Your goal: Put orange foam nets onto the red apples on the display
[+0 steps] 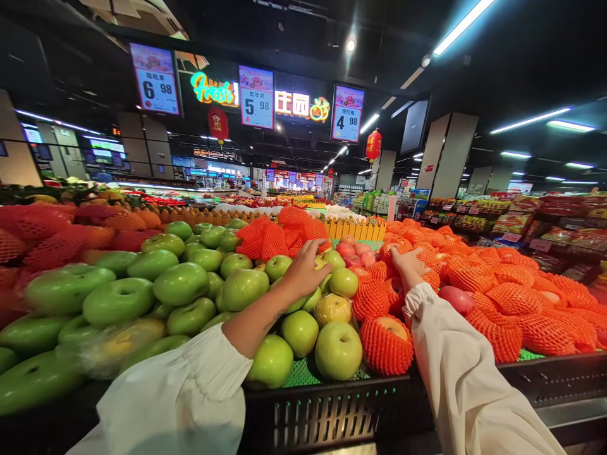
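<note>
My left hand reaches over the green apples with its fingers and thumb apart. Nothing shows between them, and whether the fingertips touch an apple I cannot tell. My right hand is above red apples in orange foam nets, thumb and fingers spread, holding nothing visible. Between the hands lie several bare red apples. Nearer to me are a plastic-wrapped yellowish apple and a netted apple at the front edge.
A black slatted crate wall runs along the front. Red-netted fruit is piled at the far left. Behind the apples stands a low yellow picket fence. Price screens hang overhead, and packaged goods fill shelves at the right.
</note>
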Motion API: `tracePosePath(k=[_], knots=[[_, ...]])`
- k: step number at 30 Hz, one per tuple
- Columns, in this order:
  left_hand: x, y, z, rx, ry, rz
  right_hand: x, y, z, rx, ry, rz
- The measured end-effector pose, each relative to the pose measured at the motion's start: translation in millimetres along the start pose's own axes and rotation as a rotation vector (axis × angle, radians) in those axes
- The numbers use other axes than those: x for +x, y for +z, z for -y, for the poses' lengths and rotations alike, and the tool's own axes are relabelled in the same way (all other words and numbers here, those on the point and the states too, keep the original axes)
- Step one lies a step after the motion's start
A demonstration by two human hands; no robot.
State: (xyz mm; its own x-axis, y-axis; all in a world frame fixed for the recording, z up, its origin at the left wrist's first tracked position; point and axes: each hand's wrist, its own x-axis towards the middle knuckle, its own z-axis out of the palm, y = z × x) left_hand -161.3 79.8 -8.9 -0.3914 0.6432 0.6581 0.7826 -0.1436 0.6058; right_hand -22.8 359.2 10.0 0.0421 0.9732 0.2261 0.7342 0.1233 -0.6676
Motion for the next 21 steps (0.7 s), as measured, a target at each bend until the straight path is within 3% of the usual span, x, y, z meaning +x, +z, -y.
tracePosePath(k=[11, 16, 21], knots=[[0, 0, -2, -0.006, 0.011, -0.012, 8, 9, -9, 0.074, -0.042, -0.05], [-1, -3, -9, 0.04, 0.143, -0.092, 14, 17, -9, 0.207, -0.069, -0.097], [-1, -6, -11, 0.104, 0.166, -0.103, 4, 11, -2, -0.032, -0.036, 0.001]])
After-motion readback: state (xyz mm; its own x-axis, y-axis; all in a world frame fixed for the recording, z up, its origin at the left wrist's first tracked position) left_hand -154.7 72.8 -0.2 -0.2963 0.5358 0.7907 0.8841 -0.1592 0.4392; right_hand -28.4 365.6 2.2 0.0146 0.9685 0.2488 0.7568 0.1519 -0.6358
